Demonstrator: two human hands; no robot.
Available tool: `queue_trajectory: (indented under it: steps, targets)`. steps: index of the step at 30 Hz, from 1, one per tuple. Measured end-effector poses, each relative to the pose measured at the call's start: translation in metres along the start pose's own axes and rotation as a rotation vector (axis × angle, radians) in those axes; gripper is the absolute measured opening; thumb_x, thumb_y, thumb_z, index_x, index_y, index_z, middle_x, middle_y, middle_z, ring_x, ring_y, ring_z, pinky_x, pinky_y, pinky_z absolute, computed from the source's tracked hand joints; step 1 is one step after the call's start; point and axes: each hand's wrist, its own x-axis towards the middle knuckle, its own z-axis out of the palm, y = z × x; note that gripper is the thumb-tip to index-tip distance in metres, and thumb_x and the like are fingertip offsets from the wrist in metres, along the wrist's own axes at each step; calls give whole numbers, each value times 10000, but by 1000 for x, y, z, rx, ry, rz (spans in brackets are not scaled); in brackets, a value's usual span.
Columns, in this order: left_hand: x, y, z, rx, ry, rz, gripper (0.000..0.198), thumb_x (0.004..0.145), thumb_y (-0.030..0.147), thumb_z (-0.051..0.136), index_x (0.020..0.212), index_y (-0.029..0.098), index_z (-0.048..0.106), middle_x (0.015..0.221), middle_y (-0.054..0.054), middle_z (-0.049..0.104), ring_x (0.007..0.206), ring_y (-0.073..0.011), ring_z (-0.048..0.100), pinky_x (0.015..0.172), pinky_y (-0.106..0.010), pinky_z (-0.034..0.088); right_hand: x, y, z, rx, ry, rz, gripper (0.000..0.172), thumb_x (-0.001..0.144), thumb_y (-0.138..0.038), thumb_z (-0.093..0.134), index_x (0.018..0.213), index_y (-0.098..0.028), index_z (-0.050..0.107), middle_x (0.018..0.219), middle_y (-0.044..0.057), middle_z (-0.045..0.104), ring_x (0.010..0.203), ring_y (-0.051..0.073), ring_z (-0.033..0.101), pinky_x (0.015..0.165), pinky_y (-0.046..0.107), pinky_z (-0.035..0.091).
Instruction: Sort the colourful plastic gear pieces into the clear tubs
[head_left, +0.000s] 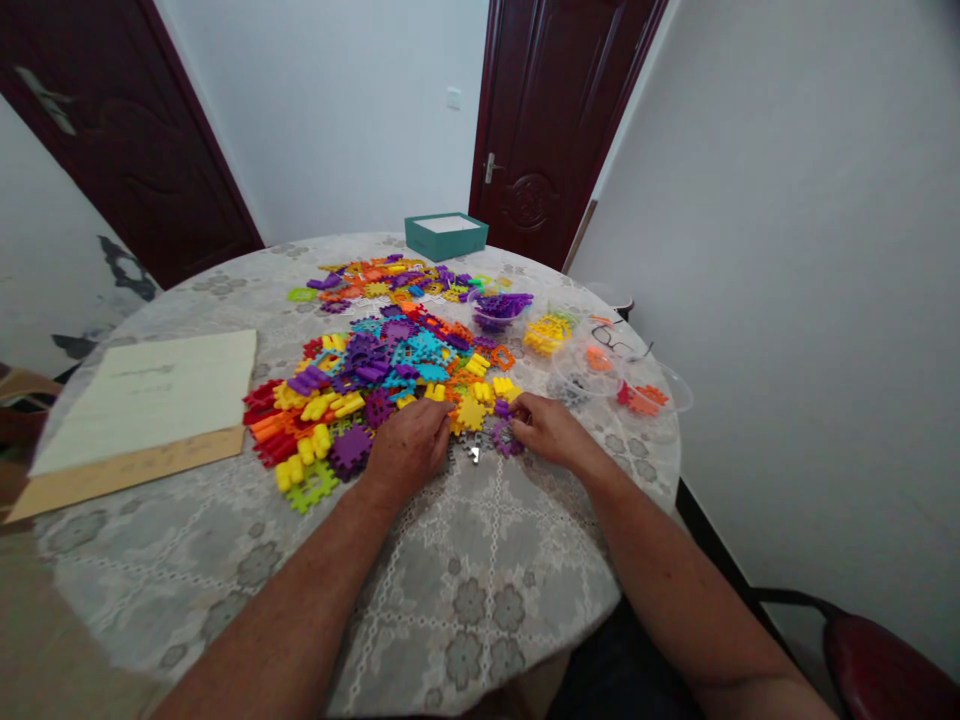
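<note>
A heap of colourful plastic gear pieces lies on the table in front of me. My left hand [411, 440] rests at the heap's near edge with its fingers curled in. Right beside its fingertips is a yellow gear [471, 414], and a dark purple gear [351, 450] lies to its left. My right hand [551, 430] is closed in a pinch at the heap's right edge, close to a purple gear ring [507, 438]. What either hand holds, if anything, is hidden by the fingers. Between the hands lies a small shiny piece [474, 455].
Clear bowls stand to the right, one with purple pieces [501, 308], others near yellow pieces [547, 334] and orange gears [646, 399]. Glasses [619, 341] lie there too. Farther back are a second heap [379, 275] and a green box [446, 240]. Paper sheets [150, 390] lie left.
</note>
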Motion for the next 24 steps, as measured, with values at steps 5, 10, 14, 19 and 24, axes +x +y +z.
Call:
queue_trajectory:
  steps: [5,10,14,19,24]
  targets:
    - [1,6,-3,-37,-3,-8,222,1018,236,510,1142,162,679,1043,-119,743,988,-239,699,892,-384,560,1,-1,-4,208,-30,35,90,823,-203,593,872,-184,666,732,-13,638,649,127,549,602,242,366]
    - [1,15,-6,-149,-16,2,244,1014,313,555,1172,161,663,1050,-120,745,968,-236,704,884,-379,555,-3,-12,-8,731,-186,80,162,830,-304,633,956,-204,610,690,-41,599,560,117,535,540,237,430]
    - [0,20,-5,-213,-58,-13,323,991,363,601,1244,166,639,1111,-126,748,992,-246,712,900,-386,548,-7,-25,2,921,-228,17,175,850,-337,666,941,-218,576,709,-41,606,569,113,546,545,237,453]
    - [4,23,-5,-313,-90,-198,278,967,328,605,1190,186,688,1064,-84,772,953,-231,719,858,-351,538,-5,-22,9,769,-201,-22,176,903,-357,633,1009,-220,605,771,-19,627,636,134,577,585,250,463]
    - [9,21,-11,-332,-50,-420,362,951,360,610,1257,183,688,906,-41,755,798,-199,693,760,-317,518,5,1,7,189,183,-109,178,962,-276,570,1083,-209,681,1079,77,670,1012,198,633,926,333,489]
